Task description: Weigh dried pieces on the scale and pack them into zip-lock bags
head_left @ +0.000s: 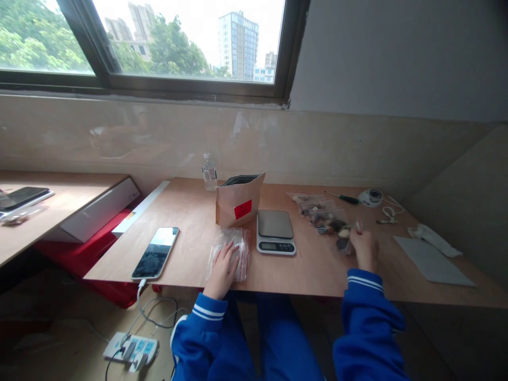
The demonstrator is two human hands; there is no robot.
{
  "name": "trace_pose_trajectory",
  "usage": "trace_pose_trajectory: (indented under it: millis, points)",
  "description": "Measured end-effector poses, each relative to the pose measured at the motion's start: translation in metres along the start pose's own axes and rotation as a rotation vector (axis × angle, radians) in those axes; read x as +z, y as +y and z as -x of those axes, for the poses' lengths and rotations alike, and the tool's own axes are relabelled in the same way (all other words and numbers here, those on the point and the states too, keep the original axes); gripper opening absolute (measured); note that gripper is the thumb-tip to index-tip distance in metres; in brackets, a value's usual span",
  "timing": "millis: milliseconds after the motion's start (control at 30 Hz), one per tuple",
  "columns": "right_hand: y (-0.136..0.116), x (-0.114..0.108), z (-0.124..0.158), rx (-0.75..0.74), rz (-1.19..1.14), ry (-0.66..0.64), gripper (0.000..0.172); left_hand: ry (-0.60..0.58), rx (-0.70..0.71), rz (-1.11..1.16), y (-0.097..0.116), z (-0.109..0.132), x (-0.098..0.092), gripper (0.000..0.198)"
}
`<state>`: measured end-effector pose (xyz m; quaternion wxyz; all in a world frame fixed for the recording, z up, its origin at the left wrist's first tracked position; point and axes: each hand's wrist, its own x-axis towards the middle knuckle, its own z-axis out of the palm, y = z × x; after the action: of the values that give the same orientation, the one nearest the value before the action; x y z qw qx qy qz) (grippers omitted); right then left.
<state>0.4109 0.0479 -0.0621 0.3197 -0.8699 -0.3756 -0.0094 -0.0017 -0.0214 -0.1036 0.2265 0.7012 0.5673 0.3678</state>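
Note:
My left hand point(224, 270) lies with its fingers stretched out on a stack of clear zip bags point(243, 264) with red seals. At the right, my right hand point(364, 248) is closed, fingertips pinched at the top of a small clear bag point(343, 244) holding dark and pale pieces. Several similar filled bags point(317, 209) lie in a row just beyond it. Between my hands sits a digital kitchen scale point(275, 225) with a bare plate. Behind the zip bags stands a brown paper pouch point(238, 198), its top open and a red label on its front.
A phone point(155, 253) on a cable lies at the left, and a water bottle point(209, 172) stands at the back. Toward the right are a screwdriver point(348, 199), a white dome camera point(370, 197) and a grey sheet point(432, 260). A power strip point(130, 350) rests on the floor.

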Motion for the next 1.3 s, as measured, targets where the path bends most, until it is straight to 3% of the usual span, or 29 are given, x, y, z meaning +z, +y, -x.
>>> trace_pose_trajectory:
  millis: [67,200,333,467,600,767,1100,1167,1300]
  points:
    - [-0.013,-0.015,0.025,-0.011,-0.033,0.033,0.032,0.071,0.012,0.114,0.024,0.001,0.001,0.03]
    - [-0.059,-0.043,0.099,-0.143,-0.315,0.107,0.026,0.007,0.014,0.477,0.085,0.005,0.004,0.025]
    - [-0.104,-0.06,0.165,-0.314,-0.617,-0.283,0.028,-0.006,0.015,0.623,0.121,0.006,0.006,0.023]
    - [-0.131,-0.062,0.199,-0.58,-0.713,-0.592,0.023,0.013,-0.036,0.74,0.123,0.007,0.006,0.023]
    - [-0.14,-0.056,0.211,-0.675,-0.777,-0.676,0.021,0.145,-0.144,0.821,0.115,0.01,0.004,0.026]
    - [-0.141,-0.053,0.217,-0.753,-0.806,-0.745,0.023,0.162,-0.14,0.755,0.107,0.01,-0.001,0.027]
    - [-0.145,-0.038,0.23,-0.83,-0.737,-0.644,0.023,0.192,0.016,0.436,0.09,0.01,-0.009,0.022]
    - [-0.141,-0.033,0.225,-0.751,-0.728,-0.532,0.025,0.197,0.05,0.393,0.091,0.012,-0.012,0.022]
    - [-0.135,-0.028,0.2,-0.458,-0.731,-0.249,0.031,0.271,0.047,0.368,0.093,0.017,-0.018,0.029]
